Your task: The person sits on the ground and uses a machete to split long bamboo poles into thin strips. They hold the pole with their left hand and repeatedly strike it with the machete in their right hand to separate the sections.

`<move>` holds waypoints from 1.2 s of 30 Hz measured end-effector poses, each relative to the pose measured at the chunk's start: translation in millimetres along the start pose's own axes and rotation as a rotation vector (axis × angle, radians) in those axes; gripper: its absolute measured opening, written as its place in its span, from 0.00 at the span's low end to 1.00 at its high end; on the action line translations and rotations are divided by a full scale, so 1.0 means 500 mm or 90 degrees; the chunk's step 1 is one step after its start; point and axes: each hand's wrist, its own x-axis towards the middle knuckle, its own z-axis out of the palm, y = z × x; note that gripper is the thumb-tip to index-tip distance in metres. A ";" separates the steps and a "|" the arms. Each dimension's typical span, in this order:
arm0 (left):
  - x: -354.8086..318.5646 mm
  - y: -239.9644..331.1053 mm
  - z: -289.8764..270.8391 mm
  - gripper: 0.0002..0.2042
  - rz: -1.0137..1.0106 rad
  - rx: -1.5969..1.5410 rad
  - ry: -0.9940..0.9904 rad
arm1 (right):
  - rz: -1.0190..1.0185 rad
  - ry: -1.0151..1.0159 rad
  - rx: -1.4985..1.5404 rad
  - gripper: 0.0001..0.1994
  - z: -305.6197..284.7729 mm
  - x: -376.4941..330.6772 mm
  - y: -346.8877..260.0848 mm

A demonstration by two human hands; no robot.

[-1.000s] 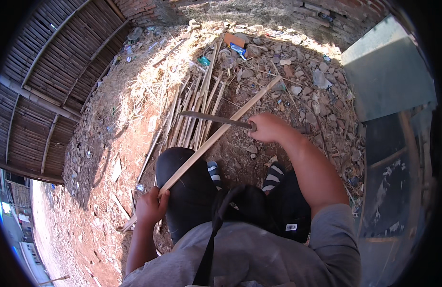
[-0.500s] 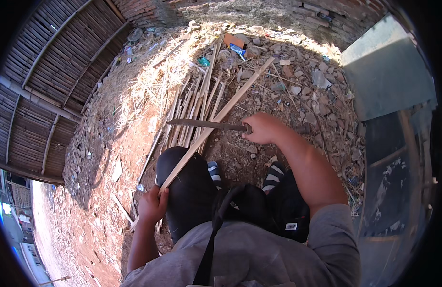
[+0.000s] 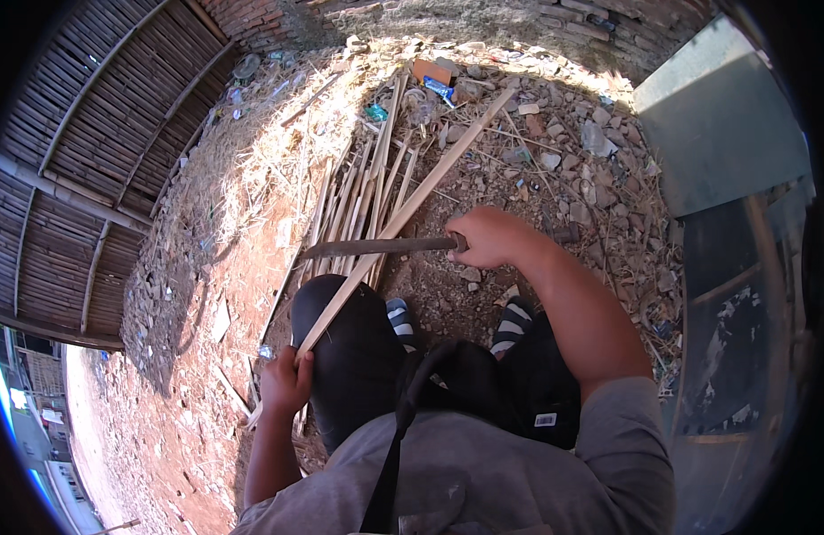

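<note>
My left hand [image 3: 287,382] is closed around the near end of a long, pale bamboo strip [image 3: 448,162]. The strip slants across my left knee and away to the far right. In my right hand [image 3: 490,237] is the handle of a machete [image 3: 385,245], its dark blade pointing left. The blade lies across the strip just beyond my knee; whether its edge presses into the strip I cannot tell. Beneath and beyond the blade, a pile of thin split strips [image 3: 376,174] rests on the ground.
Rubble and stones [image 3: 599,192] cover the ground at right, with a blue wrapper [image 3: 439,89] farther off. A woven bamboo wall [image 3: 100,107] stands at left, a brick wall [image 3: 385,20] at the back. Grey panels [image 3: 724,125] rise on the right. My sandalled feet [image 3: 512,328] are below.
The machete's tip has swung nearer to me, while my right hand has barely shifted. My left hand keeps its hold on the strip.
</note>
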 end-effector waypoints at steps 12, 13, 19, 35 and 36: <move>-0.002 0.005 0.003 0.16 0.004 0.032 0.017 | 0.049 0.051 0.091 0.19 0.004 -0.004 0.032; -0.002 0.004 0.003 0.16 0.011 0.030 0.016 | 0.027 0.037 0.038 0.19 0.003 -0.012 0.010; -0.042 -0.010 -0.003 0.15 0.012 0.023 0.005 | 0.030 0.089 0.039 0.18 -0.026 -0.024 0.061; -0.051 -0.056 -0.007 0.15 0.032 0.034 0.016 | 0.256 0.221 0.119 0.30 -0.046 -0.042 0.163; -0.048 -0.053 -0.011 0.15 0.032 0.036 0.013 | 0.257 0.226 0.107 0.28 -0.041 -0.045 0.168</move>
